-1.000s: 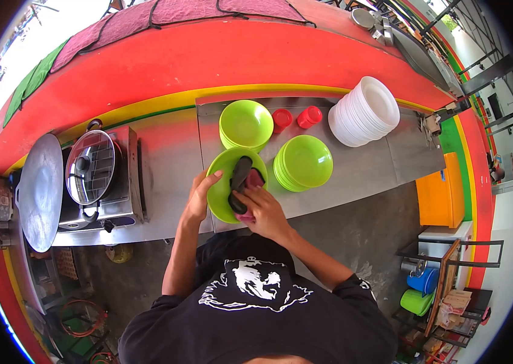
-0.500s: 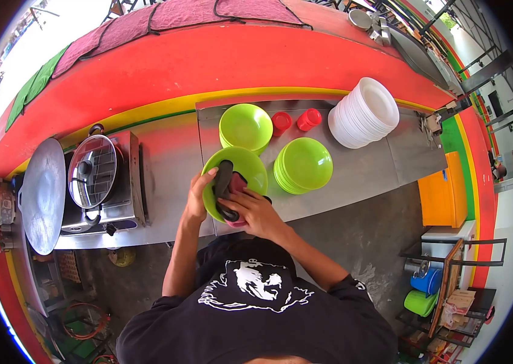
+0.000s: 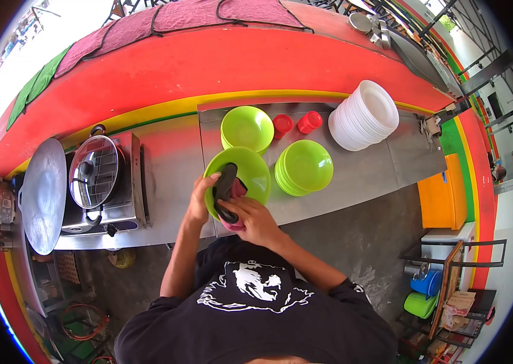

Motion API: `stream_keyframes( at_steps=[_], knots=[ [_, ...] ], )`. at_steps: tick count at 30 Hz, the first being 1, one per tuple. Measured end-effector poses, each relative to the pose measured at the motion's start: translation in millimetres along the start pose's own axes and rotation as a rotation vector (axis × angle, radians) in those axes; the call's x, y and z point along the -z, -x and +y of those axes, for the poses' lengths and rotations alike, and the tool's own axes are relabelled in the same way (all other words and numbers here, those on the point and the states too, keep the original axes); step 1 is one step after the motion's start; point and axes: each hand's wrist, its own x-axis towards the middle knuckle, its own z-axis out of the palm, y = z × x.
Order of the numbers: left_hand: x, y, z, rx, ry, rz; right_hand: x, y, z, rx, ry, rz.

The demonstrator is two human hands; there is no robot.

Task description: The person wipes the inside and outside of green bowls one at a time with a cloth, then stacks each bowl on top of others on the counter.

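Observation:
My left hand (image 3: pixel 200 199) grips the left rim of a lime-green bowl (image 3: pixel 258 176), tilted up in front of my body over the counter's front edge. Bunched inside the bowl is a pink cloth with dark edging (image 3: pixel 227 181), which my right hand (image 3: pixel 253 217) presses against the inner wall. The right fingers are partly hidden by the cloth. Just behind the held bowl stands a stack of green bowls (image 3: pixel 247 127). Another green bowl stack (image 3: pixel 306 166) is to its right, close by but apart from my right hand.
Two red containers (image 3: pixel 282 126) and a leaning stack of white plates (image 3: pixel 363 118) stand farther back on the metal counter (image 3: pixel 353 170). To the left are a lidded pan (image 3: pixel 94 170) on a stove and a large metal disc (image 3: pixel 43 194). A red wall (image 3: pixel 220 64) runs behind.
My right hand and the cloth have shifted slightly within the bowl. The bowl stays in my left hand in nearly the same place.

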Motion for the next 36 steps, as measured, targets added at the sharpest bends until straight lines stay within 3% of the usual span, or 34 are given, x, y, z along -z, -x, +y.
stream_keyframes(
  at_steps=[4, 7, 10, 13, 17, 21, 22, 25, 27, 29, 30, 33, 36],
  knots=[
    [5.3, 12.0, 17.8, 0.060, -0.182, 0.021, 8.1, 6.2, 26.0, 0.054, 0.138, -0.028],
    [0.7, 6.8, -2.5, 0.015, 0.054, 0.049, 1.6, 4.0, 18.1, -0.016, 0.147, 0.040],
    [-40.7, 14.4, -9.4, -0.249, -0.272, 0.116, -25.9, -0.6, -8.7, -0.454, -0.177, 0.090],
    [-28.1, 9.3, -15.4, -0.157, -0.102, 0.141, -24.2, -6.0, -23.0, -0.436, -0.263, 0.087],
    [-1.2, 9.6, -0.7, 0.007, 0.111, -0.005, -11.6, 5.9, -9.0, -0.097, -0.025, 0.010],
    [-7.6, 13.2, 9.1, 0.036, -0.150, 0.141, 0.0, 9.5, 14.5, 0.008, 0.073, 0.017],
    [-13.2, 11.3, 7.9, -0.053, -0.137, 0.125, 5.3, 10.2, 15.3, 0.017, 0.069, -0.039],
    [-5.5, 15.8, 25.0, 0.077, -0.344, 0.108, 5.9, 15.2, 7.5, -0.237, -0.344, 0.124],
    [11.3, 8.2, 13.0, 0.015, -0.504, 0.187, 10.9, 17.1, 13.1, -0.464, -0.826, 0.203],
    [20.9, 2.8, 0.8, -0.081, -0.664, 0.273, 3.5, 13.8, 15.0, -0.400, -1.100, 0.479],
    [17.2, 3.2, -2.0, -0.144, -0.664, 0.283, 4.1, 12.7, 15.0, -0.436, -1.152, 0.474],
    [5.3, 2.2, -20.4, -0.127, -0.141, 0.317, 7.1, 12.8, 8.9, -0.533, -1.229, 0.459],
    [2.8, 7.4, -17.9, -0.067, 0.027, 0.380, 6.4, 10.6, 4.3, -0.558, -1.155, 0.496]
  ],
)
